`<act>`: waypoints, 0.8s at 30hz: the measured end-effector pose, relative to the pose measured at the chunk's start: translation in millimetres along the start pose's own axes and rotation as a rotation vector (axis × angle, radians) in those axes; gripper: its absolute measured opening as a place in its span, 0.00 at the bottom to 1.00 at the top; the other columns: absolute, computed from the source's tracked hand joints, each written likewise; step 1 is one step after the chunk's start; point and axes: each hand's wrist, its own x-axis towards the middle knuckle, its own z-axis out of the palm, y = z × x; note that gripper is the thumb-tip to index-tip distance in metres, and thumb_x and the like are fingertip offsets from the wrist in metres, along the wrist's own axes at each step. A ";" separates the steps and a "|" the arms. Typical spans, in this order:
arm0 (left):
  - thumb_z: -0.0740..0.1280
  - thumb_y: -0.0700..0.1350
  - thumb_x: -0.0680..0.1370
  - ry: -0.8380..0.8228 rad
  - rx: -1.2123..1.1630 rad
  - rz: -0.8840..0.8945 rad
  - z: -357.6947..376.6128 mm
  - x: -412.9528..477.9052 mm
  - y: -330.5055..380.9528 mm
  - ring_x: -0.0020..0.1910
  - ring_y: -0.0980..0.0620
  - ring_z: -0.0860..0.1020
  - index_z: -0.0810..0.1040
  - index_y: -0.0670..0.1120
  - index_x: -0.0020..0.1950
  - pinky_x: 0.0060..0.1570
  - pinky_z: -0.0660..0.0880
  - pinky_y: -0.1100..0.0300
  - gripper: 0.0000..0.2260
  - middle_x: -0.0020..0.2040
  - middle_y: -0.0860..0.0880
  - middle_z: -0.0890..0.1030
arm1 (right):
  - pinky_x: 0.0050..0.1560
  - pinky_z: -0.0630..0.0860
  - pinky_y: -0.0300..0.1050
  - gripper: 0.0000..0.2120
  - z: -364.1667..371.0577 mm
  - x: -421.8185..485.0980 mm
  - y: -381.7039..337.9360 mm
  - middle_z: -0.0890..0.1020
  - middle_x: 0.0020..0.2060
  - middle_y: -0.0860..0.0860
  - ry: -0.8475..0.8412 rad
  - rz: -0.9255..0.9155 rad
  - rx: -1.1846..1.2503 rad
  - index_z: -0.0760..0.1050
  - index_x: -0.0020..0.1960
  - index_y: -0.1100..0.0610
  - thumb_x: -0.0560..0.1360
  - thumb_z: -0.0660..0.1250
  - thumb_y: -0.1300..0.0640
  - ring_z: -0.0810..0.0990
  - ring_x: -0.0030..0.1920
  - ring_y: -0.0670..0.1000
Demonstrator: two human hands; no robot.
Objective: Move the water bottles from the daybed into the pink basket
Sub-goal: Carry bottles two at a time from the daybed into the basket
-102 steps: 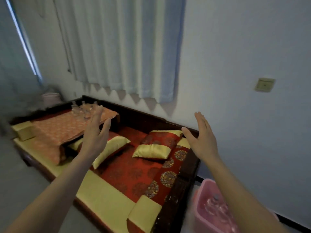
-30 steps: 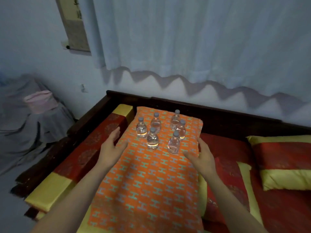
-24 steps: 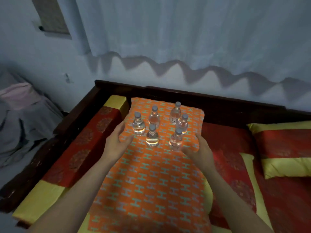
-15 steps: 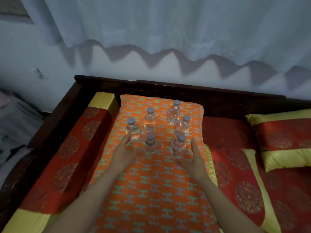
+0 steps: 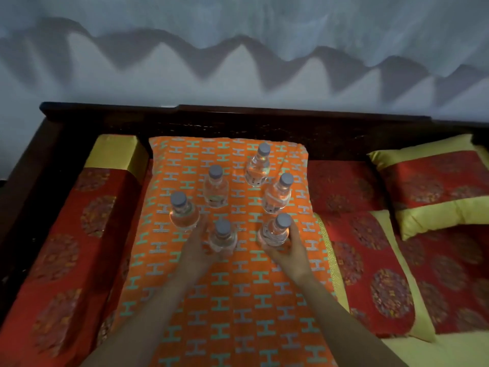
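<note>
Several small clear water bottles with grey caps stand upright on an orange patterned cloth [image 5: 238,300] on the daybed. My left hand [image 5: 195,251] wraps the near-middle bottle [image 5: 224,235] from the left. My right hand [image 5: 289,251] curls around the near-right bottle [image 5: 277,229], which still stands on the cloth. Others stand behind: one at the left [image 5: 182,210], one further back [image 5: 216,186], one at the right [image 5: 279,194] and the farthest [image 5: 260,165]. The pink basket is out of view.
The daybed's dark wooden rail [image 5: 238,120] runs behind the cloth, below a pale wall and curtain [image 5: 264,17]. Red and yellow cushions [image 5: 436,186] lie at the right, and a red bolster with a yellow end [image 5: 105,186] lies at the left.
The view moved from the basket end of the daybed to close above the bottles. Both hands reached forward from open and closed around the two nearest bottles.
</note>
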 end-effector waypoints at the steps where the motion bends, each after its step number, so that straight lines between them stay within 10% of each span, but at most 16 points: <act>1: 0.82 0.50 0.60 -0.020 0.001 -0.004 0.1 1.6 -2.4 0.66 0.50 0.72 0.61 0.47 0.75 0.59 0.74 0.54 0.49 0.71 0.48 0.71 | 0.54 0.80 0.48 0.40 1.5 1.6 1.6 0.79 0.59 0.39 0.013 0.009 0.006 0.62 0.73 0.45 0.67 0.78 0.52 0.79 0.57 0.42; 11: 0.81 0.46 0.62 -0.039 0.045 0.003 4.4 6.5 -6.9 0.52 0.62 0.79 0.69 0.62 0.62 0.53 0.78 0.60 0.35 0.57 0.62 0.77 | 0.52 0.80 0.47 0.33 2.5 6.9 8.8 0.82 0.55 0.46 0.095 0.028 0.042 0.71 0.63 0.49 0.62 0.81 0.57 0.81 0.53 0.45; 24: 0.82 0.44 0.61 0.006 0.002 -0.063 6.0 -33.8 28.3 0.44 0.62 0.81 0.75 0.55 0.59 0.36 0.74 0.73 0.30 0.49 0.56 0.82 | 0.44 0.79 0.37 0.31 -55.1 -29.7 -7.2 0.83 0.49 0.46 0.060 0.056 0.165 0.75 0.60 0.50 0.59 0.83 0.55 0.83 0.47 0.43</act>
